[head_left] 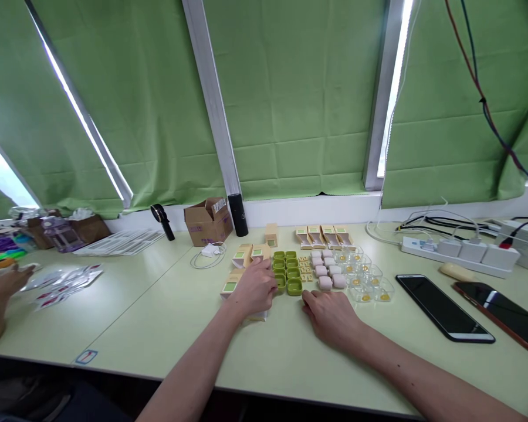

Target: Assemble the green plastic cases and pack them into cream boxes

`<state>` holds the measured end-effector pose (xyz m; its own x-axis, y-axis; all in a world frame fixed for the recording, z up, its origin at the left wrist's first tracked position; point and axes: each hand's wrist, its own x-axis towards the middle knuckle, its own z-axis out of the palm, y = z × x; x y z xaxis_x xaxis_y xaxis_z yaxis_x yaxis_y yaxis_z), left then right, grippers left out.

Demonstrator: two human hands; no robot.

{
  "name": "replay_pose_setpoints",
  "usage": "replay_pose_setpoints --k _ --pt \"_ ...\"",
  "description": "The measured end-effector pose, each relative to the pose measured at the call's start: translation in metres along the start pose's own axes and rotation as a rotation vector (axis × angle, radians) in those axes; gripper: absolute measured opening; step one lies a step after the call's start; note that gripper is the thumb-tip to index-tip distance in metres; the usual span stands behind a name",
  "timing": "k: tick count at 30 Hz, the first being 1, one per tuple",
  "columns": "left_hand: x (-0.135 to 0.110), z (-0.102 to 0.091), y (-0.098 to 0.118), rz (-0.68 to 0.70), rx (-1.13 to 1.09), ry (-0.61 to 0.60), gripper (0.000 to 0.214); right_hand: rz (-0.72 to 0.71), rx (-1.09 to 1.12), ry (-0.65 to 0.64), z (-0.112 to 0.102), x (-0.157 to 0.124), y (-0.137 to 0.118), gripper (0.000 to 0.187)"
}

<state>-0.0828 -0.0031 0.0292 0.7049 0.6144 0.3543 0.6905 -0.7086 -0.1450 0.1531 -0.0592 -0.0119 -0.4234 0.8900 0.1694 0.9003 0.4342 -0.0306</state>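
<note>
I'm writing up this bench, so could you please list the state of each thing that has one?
Green boxes: open-topped
Left hand: at the green boxes, grip unclear
Right hand: on the table, loosely curled
Transparent cups: yellow pieces inside
Cardboard box: flaps open
Black cylinder: upright
White-edged phone: screen dark
Brown-edged phone: screen dark
Power strip: chargers plugged in
Curtains: drawn

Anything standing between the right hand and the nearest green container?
Nothing visible: the right hand rests beside the nearest green container, though whether they touch is unclear. The pink pieces lie farther back, off that path.
</note>
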Motion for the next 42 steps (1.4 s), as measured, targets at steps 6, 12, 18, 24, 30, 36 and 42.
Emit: replay_pose_setpoints --k 6,12,18,24,30,36,42 --pt "0.0003 0.0017 -0.0009 -0.008 0.022 -0.042 0.032 0.000 -0.001 -0.002 0.0010 -0.0004 0.0007 0.015" --pt "0.0001 0.0031 0.0002 -0.017 0.045 -0.078 0.028 -0.004 0.001 0.010 0.0027 -0.0010 0.0010 0.014" --pt "0.0006 0.0030 0.0027 -0.023 0.027 -0.099 0.029 -0.032 0.000 0.009 0.0014 -0.0009 0.0005 0.018" --pt "0.0007 0.0017 0.0046 -0.028 0.032 -0.131 0.027 -0.061 -0.005 0.012 0.0015 -0.0004 0.0017 0.022" --pt "0.0022 -0.0011 0.0070 -0.059 0.035 -0.162 0.025 -0.061 -0.003 0.003 0.0046 0.0004 0.0021 0.024" --pt "0.0024 0.0000 0.0072 -0.064 0.037 -0.148 0.026 -0.056 -0.002 -0.007 0.0010 -0.0008 0.0010 0.025" --pt "0.0028 -0.0009 0.0081 -0.070 0.038 -0.129 0.028 -0.062 0.000 0.012 0.0027 -0.0007 0.0015 0.027"
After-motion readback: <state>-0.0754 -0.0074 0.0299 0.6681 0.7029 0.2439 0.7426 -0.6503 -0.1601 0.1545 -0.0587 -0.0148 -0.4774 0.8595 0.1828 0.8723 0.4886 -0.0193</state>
